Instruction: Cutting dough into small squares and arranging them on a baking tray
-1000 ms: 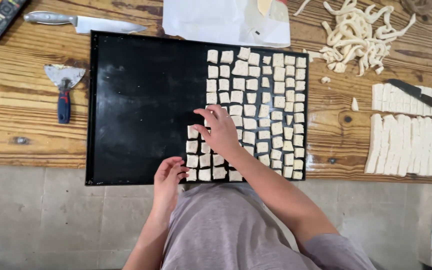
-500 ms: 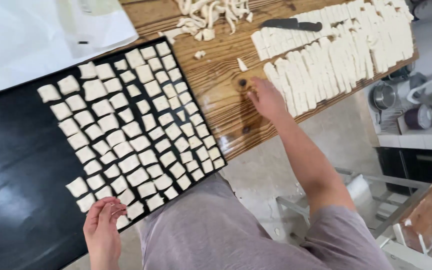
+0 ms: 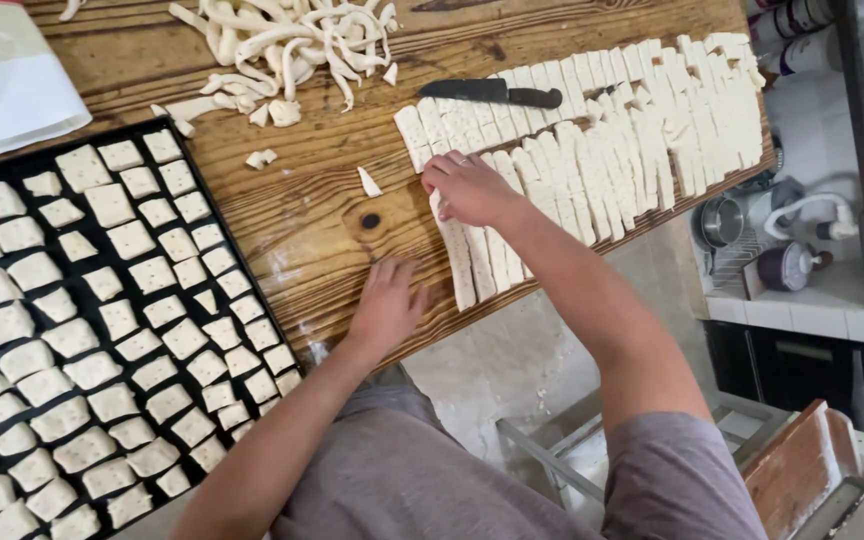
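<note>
Right hand [image 3: 472, 188]: fingers curled onto the near ends of the cut dough strips [image 3: 592, 150]; whether they pinch one, I cannot tell.
Left hand [image 3: 387, 305]: flat and released on the wooden table [image 3: 312, 215], left of the strips.
Knife [image 3: 492, 94]: lies far of the strips.
Hidden: strip ends under the right palm.
Black tray [image 3: 242, 265]: far left, cropped, filled with dough squares [image 3: 132, 240].
</note>
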